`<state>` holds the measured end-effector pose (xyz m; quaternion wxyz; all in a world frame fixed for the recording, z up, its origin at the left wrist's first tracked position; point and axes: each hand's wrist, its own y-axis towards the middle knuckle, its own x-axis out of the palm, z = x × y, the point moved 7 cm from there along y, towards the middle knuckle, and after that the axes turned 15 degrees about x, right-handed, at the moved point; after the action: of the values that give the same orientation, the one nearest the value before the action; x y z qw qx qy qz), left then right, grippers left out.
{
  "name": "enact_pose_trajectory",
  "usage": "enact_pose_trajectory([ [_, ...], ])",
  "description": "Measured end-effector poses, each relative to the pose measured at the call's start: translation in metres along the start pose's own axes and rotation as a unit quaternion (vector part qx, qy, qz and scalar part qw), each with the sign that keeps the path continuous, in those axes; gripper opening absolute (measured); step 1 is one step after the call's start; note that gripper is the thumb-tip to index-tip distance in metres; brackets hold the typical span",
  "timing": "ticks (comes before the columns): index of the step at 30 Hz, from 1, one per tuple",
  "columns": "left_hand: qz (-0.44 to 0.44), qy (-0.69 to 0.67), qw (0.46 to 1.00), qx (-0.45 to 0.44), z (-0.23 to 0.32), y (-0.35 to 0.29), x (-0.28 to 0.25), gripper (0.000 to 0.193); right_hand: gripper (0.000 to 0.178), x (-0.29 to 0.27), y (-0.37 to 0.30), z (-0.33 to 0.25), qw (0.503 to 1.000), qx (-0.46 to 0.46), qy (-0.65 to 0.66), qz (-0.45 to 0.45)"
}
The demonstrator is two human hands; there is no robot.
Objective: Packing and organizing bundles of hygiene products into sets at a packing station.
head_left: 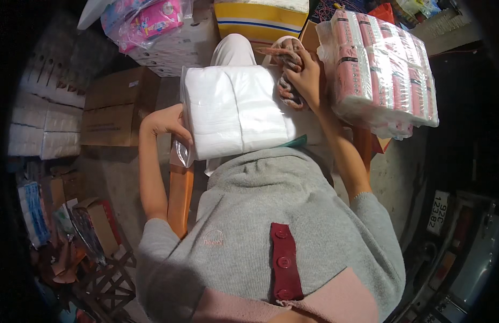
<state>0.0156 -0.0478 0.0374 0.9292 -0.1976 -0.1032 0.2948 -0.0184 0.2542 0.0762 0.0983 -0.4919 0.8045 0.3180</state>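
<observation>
A pack of white tissues (238, 110) in clear plastic lies across my lap. My left hand (171, 125) is closed on the pack's left edge, with the thumb near its lower corner and the other fingers partly hidden behind the wrap. Beyond the pack's far right corner, over my right knee, my right hand (308, 75) is closed around a bunched, mottled brown-and-pink soft thing (290, 89). Its exact kind I cannot make out. A bit of green (299, 141) shows at the pack's near edge.
Wooden armrests (180, 194) flank me. At the right stands a plastic-wrapped bundle of pink-and-white packs (376, 72). A yellow box (262, 21) is ahead, a brown carton (114, 110) to the left, and a bagged pink pack (155, 21) at far left. A vehicle's licence plate (437, 212) shows at right.
</observation>
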Motion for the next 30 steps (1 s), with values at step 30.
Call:
enact_pose_trajectory([
  [30,0.021,0.069,0.997,0.031,0.006,0.0,-0.006,0.06,0.041,-0.049,-0.123,-0.033,0.988,-0.116,-0.003,-0.101],
])
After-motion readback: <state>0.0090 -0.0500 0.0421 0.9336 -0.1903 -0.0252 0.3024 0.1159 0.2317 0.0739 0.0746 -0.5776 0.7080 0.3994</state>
